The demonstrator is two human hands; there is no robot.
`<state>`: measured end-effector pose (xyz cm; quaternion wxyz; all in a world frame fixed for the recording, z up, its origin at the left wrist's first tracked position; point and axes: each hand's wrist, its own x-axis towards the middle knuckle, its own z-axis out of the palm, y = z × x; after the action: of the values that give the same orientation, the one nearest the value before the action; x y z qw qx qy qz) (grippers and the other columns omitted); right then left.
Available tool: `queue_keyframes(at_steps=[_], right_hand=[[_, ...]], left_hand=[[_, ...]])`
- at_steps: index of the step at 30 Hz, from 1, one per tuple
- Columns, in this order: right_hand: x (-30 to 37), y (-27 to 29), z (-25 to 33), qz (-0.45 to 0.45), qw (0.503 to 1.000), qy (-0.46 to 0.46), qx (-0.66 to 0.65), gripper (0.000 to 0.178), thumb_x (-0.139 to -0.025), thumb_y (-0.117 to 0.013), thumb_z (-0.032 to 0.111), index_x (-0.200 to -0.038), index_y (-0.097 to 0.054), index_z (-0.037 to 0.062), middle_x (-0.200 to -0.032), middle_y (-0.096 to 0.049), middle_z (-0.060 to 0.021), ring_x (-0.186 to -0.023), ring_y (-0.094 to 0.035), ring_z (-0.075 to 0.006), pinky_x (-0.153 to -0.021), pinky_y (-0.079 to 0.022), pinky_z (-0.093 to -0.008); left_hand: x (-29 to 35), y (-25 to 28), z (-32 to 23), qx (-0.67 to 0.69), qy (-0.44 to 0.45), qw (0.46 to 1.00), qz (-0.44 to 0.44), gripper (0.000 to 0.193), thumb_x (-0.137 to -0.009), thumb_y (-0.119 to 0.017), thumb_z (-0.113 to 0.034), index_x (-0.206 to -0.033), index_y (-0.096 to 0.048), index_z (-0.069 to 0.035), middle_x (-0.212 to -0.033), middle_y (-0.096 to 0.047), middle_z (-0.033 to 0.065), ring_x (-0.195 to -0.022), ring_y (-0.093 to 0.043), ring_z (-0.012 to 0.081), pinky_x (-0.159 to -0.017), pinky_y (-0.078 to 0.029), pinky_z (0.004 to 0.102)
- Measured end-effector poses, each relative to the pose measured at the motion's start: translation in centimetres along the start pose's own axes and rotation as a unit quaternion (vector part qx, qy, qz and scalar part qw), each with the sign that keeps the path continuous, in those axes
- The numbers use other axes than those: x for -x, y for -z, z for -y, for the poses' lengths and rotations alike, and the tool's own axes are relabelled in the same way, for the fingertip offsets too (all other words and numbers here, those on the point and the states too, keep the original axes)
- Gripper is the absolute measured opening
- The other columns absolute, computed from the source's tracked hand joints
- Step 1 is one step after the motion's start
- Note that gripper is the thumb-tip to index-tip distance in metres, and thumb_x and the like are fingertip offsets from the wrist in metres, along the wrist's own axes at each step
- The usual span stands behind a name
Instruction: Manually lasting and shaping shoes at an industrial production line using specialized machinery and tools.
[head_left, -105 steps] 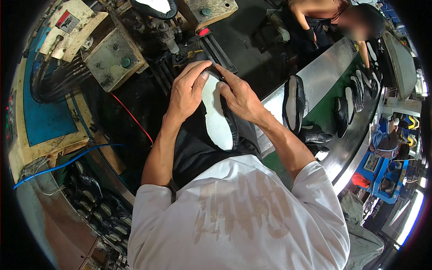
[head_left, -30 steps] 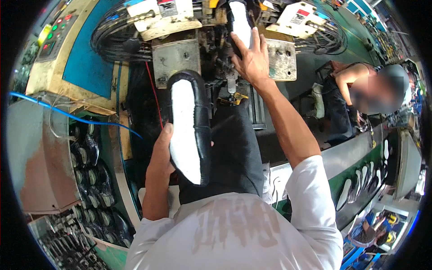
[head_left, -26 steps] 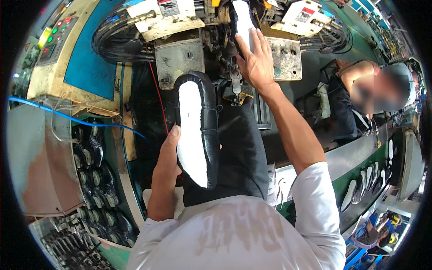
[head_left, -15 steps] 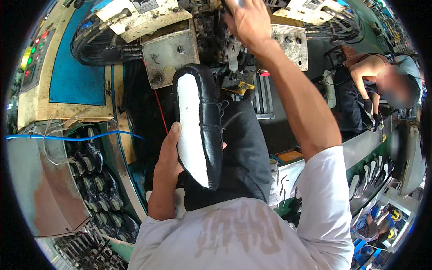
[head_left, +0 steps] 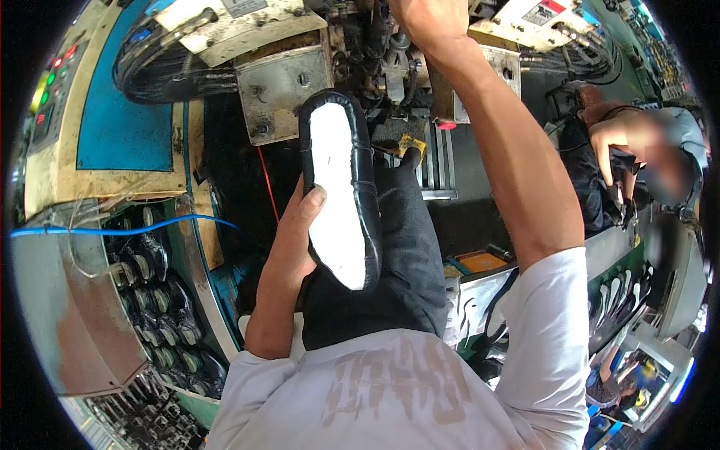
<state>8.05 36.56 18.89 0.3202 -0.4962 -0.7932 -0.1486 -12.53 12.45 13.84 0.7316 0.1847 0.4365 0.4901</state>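
Observation:
My left hand (head_left: 303,223) grips a black shoe upper (head_left: 362,165) with its white bottom (head_left: 337,202) turned up toward me. The thumb presses on the white surface near its left edge; the other fingers are hidden behind the shoe. It is held upright in front of my lap, toe end away from me. At the top edge of the view, my right hand (head_left: 433,24) reaches up to the machine (head_left: 397,64). Its fingers are cut off by the picture's edge, so what they touch is hidden.
A control panel (head_left: 56,94) with lit buttons stands at far left. Below it, a rack (head_left: 169,307) holds several dark shoes. A blue hose (head_left: 150,225) crosses at left. On the right, a co-worker (head_left: 611,142) bends over a bench edge, near several white shoe-shaped pieces (head_left: 619,292).
The shoe has turned so its white bottom faces me more fully, and my left thumb lies further onto it. My right hand has moved further up, its fingers leaving the view.

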Motion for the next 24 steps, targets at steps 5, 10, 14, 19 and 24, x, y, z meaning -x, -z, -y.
queue_keyframes(at_steps=[5,10,14,19,24], right_hand=[[1.1,1.2,0.1,-0.040,0.999,0.022,-0.026,0.063,-0.107,-0.062,0.042,-0.165,-0.050,0.0211,-0.170,-0.040,-0.0278,-0.159,-0.037,-0.0427,-0.133,-0.026,-0.0512],[11.8,6.4,14.9,0.224,0.392,-0.360,-0.816,0.073,-0.111,-0.058,0.056,-0.168,-0.044,0.0117,-0.163,-0.052,-0.0165,-0.150,-0.047,-0.0292,-0.127,-0.035,-0.0460],[17.3,6.8,19.7,0.154,0.455,-0.385,-0.788,0.068,-0.111,-0.061,0.049,-0.164,-0.047,0.0083,-0.136,-0.069,-0.0072,-0.120,-0.065,-0.0211,-0.108,-0.052,-0.0394],[19.9,7.7,25.8,0.278,0.481,-0.356,-0.751,0.065,-0.116,-0.053,0.048,-0.167,-0.043,0.0085,-0.150,-0.063,-0.0092,-0.132,-0.062,-0.0236,-0.113,-0.050,-0.0413],[21.7,6.9,31.9,0.451,0.452,-0.263,-0.724,0.073,-0.116,-0.050,0.053,-0.162,-0.045,-0.0034,-0.157,-0.058,-0.0210,-0.141,-0.060,-0.0341,-0.119,-0.046,-0.0468]], left_hand=[[3.1,-1.8,-1.6,-0.120,-0.091,0.988,-0.016,0.078,-0.108,-0.061,-0.033,-0.172,-0.028,-0.005,-0.156,-0.055,0.0229,-0.140,-0.059,0.0336,-0.115,-0.052,0.0472],[8.7,0.2,-1.1,-0.100,-0.079,0.988,-0.089,0.082,-0.108,-0.067,-0.022,-0.175,-0.022,-0.007,-0.154,-0.054,0.0134,-0.136,-0.056,0.0222,-0.116,-0.044,0.0364],[14.3,3.0,1.7,0.010,-0.069,0.998,-0.004,0.090,-0.107,-0.069,-0.020,-0.178,-0.015,-0.014,-0.169,-0.042,0.0136,-0.147,-0.049,0.0241,-0.121,-0.040,0.0385],[23.0,8.0,7.9,-0.003,-0.189,0.981,-0.044,0.093,-0.103,-0.068,-0.023,-0.179,-0.013,-0.015,-0.177,-0.033,0.0129,-0.160,-0.034,0.0259,-0.131,-0.026,0.0439],[33.8,10.1,11.5,0.069,-0.241,0.923,-0.294,0.095,-0.099,-0.071,-0.021,-0.178,-0.019,-0.014,-0.175,-0.034,0.0115,-0.158,-0.035,0.0241,-0.131,-0.025,0.0369]])
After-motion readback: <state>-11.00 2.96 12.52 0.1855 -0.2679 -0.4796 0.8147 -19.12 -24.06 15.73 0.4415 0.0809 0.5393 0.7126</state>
